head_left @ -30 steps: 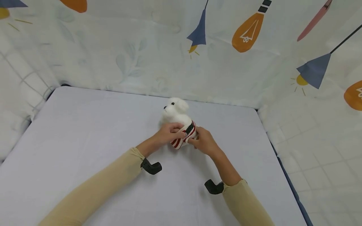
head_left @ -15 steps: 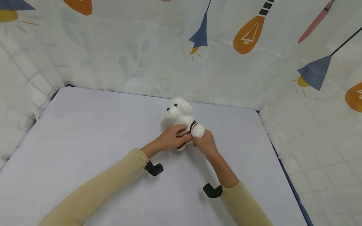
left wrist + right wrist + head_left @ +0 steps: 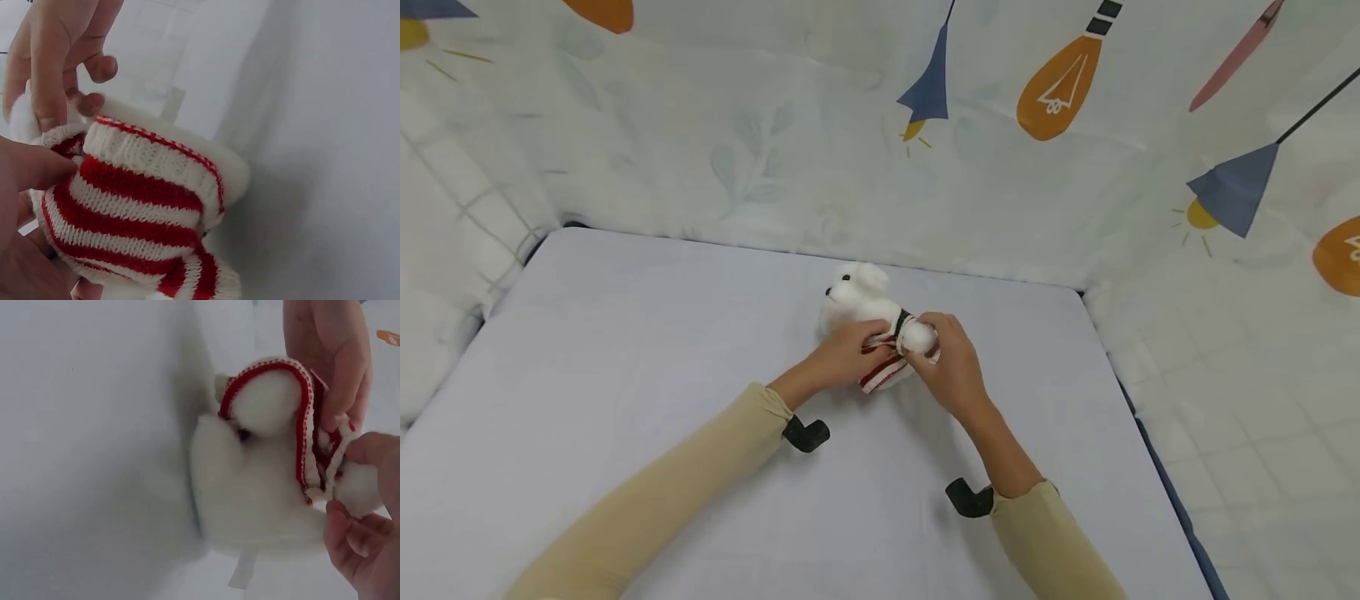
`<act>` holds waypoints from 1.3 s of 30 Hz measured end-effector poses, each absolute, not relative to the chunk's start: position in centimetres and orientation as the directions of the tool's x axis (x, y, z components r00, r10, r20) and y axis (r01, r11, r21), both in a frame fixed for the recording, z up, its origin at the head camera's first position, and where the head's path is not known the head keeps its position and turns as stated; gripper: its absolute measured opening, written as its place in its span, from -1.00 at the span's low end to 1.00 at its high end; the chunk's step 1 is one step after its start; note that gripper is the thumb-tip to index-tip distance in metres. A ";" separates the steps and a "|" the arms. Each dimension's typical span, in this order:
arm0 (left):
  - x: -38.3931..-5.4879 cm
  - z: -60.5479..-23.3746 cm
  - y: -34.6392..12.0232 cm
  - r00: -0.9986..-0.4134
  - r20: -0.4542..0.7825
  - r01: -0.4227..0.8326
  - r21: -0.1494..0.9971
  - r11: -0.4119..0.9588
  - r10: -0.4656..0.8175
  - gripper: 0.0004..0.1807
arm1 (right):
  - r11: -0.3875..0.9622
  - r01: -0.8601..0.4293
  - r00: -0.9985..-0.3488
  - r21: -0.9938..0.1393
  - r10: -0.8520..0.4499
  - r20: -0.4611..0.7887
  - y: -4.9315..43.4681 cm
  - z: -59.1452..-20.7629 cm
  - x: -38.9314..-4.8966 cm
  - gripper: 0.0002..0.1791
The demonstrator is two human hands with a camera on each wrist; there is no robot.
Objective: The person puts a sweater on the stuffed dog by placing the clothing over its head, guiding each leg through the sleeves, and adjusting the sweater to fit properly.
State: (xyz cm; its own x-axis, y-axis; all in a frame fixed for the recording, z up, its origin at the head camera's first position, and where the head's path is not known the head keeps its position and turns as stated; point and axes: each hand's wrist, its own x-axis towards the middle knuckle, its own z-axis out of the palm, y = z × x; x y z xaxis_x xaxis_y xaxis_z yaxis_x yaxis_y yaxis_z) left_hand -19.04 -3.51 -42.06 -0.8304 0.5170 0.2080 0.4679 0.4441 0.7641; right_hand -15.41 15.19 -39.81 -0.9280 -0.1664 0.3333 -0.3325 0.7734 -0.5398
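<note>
A white plush dog (image 3: 848, 310) sits near the far edge of the table, facing left. It wears a red-and-white striped knitted sweater (image 3: 137, 200) with a dark patch on the back. The left hand (image 3: 847, 352) grips the sweater at the dog's side, thumb pressed on the knit. At the rear, the right hand (image 3: 953, 367) pinches the sweater's edge with thumb and fingers beside the round white tail (image 3: 917, 337). In the right wrist view, the red-trimmed hem (image 3: 304, 425) loops around part of the white body. The dog's far side is hidden in the head view.
A white cloth covers the table (image 3: 662, 333). Behind it hangs a pale curtain (image 3: 820, 167) printed with lamps and bulbs, which continues along the sides. Black wrist mounts (image 3: 806, 434) stick out from both sleeves. A white tag (image 3: 242, 569) hangs from the dog.
The tail, covered a second ago, came into view at the dog's rear. Since then the right hand has shifted up, its fingers now around the tail and sweater edge. The left hand keeps its grip.
</note>
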 end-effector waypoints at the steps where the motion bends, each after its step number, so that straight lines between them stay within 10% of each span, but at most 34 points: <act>1: -19.1 -42.0 -3.4 -0.829 0.225 0.486 0.742 0.461 0.512 -0.81 | 0.776 -0.347 -0.920 -0.527 -0.174 0.350 15.2 -39.8 -15.5 -0.61; 9: -19.3 -42.0 -3.8 -0.849 0.338 0.528 0.571 0.629 0.405 -0.78 | 0.692 -0.176 -0.971 -0.700 -0.005 0.239 16.3 -40.3 -15.8 -0.91; 21: -19.4 -41.8 -3.8 -0.878 0.279 0.443 0.779 0.443 0.388 -0.60 | 0.570 -0.119 -0.992 -0.813 -0.027 0.126 17.5 -40.5 -15.6 -0.65; 31: -19.6 -43.1 -4.8 -0.898 0.269 0.375 0.881 0.288 0.348 -0.69 | 0.005 0.040 -0.986 -0.999 0.164 -0.038 17.9 -39.7 -15.1 -0.64; 39: -19.9 -44.0 -5.0 -0.929 -0.001 0.047 0.992 0.121 0.370 -0.47 | -0.066 0.255 -0.965 -0.965 0.043 -0.258 16.8 -38.8 -14.4 -0.63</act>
State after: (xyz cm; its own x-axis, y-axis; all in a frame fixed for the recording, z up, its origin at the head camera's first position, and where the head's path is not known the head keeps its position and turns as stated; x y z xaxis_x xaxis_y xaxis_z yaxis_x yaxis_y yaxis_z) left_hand -19.90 -5.04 -43.97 -0.9291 0.3698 -0.0012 0.0467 0.1207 0.9916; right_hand -14.38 16.77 -38.83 -0.9651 0.0433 -0.2582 0.2551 -0.0656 -0.9647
